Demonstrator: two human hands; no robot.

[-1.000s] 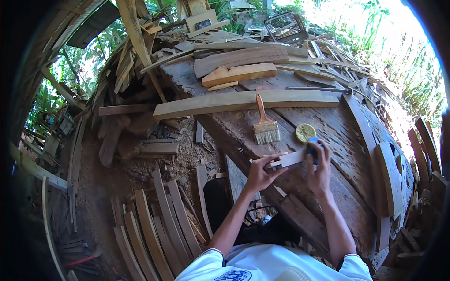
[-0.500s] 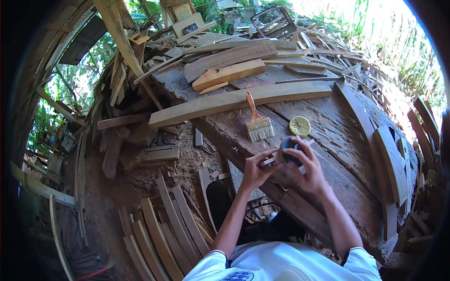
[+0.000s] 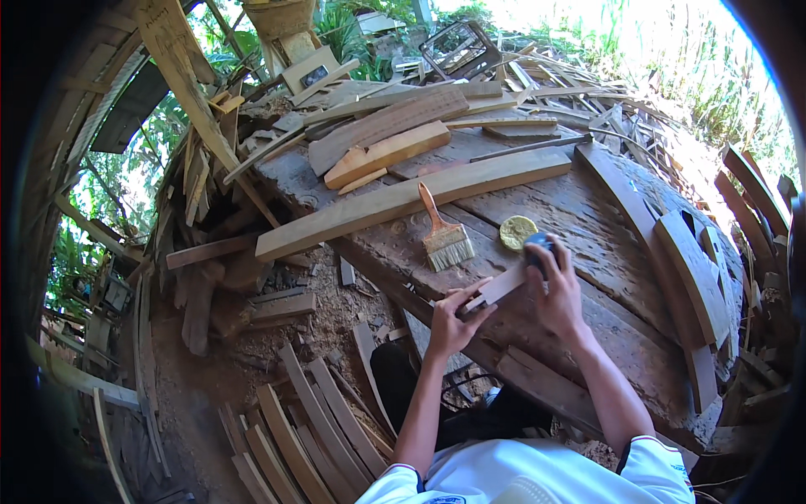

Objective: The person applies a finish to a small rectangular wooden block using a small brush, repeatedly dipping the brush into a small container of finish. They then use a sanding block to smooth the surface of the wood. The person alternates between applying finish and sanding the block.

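Note:
My left hand [image 3: 453,323] is closed on a small dark block [image 3: 472,306] over the workbench's near edge. A brownish-grey flat strip [image 3: 505,284] spans the gap from that block to my right hand [image 3: 556,290]. My right hand's fingers curl round a dark blue, round, roll-like thing [image 3: 539,247]; whether the strip comes off it I cannot tell. Just beyond lies a yellowish round disc [image 3: 517,233] on the bench. To its left a wide paintbrush [image 3: 447,244] rests flat, its wooden handle leaning on a long curved plank [image 3: 403,198].
The weathered workbench [image 3: 613,265] stretches away ahead. Shorter boards [image 3: 390,153] lie at its far side, and dark curved boards [image 3: 646,244] at the right. Below left, curved wooden slats [image 3: 302,437] stand on the ground. A black crate [image 3: 462,52] sits beyond.
My hands have moved apart, and the strip now shows stretched between them. The roll-like thing has shifted away from my left hand. The view has also swung slightly.

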